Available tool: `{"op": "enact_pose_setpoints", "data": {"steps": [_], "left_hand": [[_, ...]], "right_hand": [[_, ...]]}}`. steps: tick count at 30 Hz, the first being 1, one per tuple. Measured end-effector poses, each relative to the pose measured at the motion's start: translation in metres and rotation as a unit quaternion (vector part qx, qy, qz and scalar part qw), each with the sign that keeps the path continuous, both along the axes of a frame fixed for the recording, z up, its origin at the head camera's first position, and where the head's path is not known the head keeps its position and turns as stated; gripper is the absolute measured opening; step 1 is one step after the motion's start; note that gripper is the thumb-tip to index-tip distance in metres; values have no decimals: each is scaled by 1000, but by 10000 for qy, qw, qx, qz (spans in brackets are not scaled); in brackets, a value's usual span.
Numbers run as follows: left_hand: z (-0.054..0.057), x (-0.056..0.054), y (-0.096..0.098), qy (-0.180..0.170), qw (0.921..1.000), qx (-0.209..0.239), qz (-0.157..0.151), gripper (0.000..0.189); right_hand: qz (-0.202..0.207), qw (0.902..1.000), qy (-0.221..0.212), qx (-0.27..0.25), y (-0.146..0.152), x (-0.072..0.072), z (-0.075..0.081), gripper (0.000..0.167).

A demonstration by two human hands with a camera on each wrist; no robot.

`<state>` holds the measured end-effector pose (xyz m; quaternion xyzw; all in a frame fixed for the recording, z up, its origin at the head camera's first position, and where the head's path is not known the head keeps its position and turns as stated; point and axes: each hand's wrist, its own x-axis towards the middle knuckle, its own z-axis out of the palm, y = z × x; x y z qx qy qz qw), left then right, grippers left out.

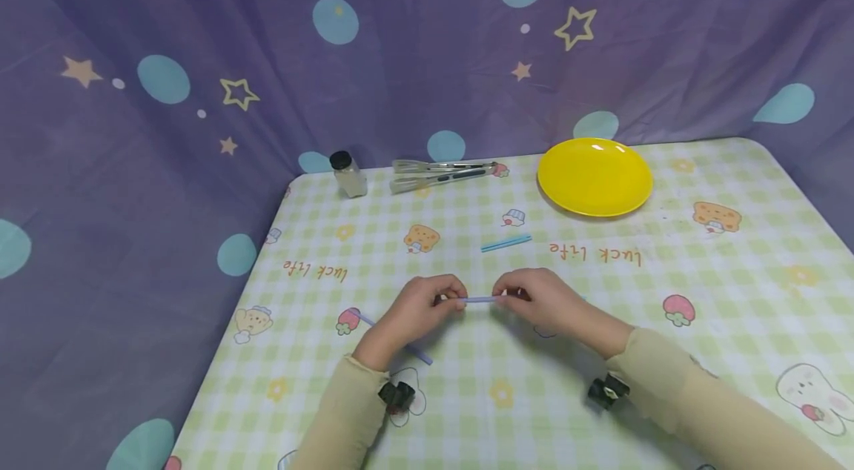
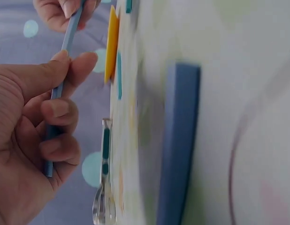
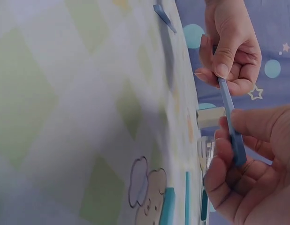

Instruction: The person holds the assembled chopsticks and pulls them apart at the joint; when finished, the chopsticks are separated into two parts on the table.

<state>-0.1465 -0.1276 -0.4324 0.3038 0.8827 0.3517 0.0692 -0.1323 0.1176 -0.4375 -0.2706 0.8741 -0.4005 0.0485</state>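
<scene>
Both hands hold a slim, flat-sided blue stick [image 1: 480,299] above the table, one near each end. The left hand [image 1: 427,301] pinches it between thumb and index finger, its other fingers curled along the stick in the left wrist view. At the opposite end, the right hand [image 1: 537,296] grips it with thumb and fingers; the end [image 3: 239,157] shows near the palm in the right wrist view. A second blue stick [image 1: 419,355] lies on the table, partly hidden under the left forearm. Beyond the hands lie two narrow turquoise strips [image 1: 507,243], side by side.
A yellow plate [image 1: 595,177] stands at the back right. Metal tongs [image 1: 443,177] with dark grips and a black-capped jar [image 1: 350,175] are at the back left. Another turquoise piece [image 3: 167,206] lies near the right wrist. A patterned curtain [image 1: 414,70] hangs behind the checked tablecloth [image 1: 520,433].
</scene>
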Motion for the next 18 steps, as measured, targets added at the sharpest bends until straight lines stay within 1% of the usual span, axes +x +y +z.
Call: {"op": "enact_pose_setpoints", "data": {"steps": [5, 12, 18], "left_hand": [[1, 0, 14, -270, 9993, 240, -139, 5], [1, -3, 30, -506, 9970, 444, -380, 5], [4, -2, 38, -719, 9943, 662, -420, 4]], "right_hand": [[189, 9998, 66, -87, 5, 0, 3, 8], [185, 9997, 129, -43, 12, 2, 7, 11], [190, 9993, 321, -63, 19, 3, 8, 13]]}}
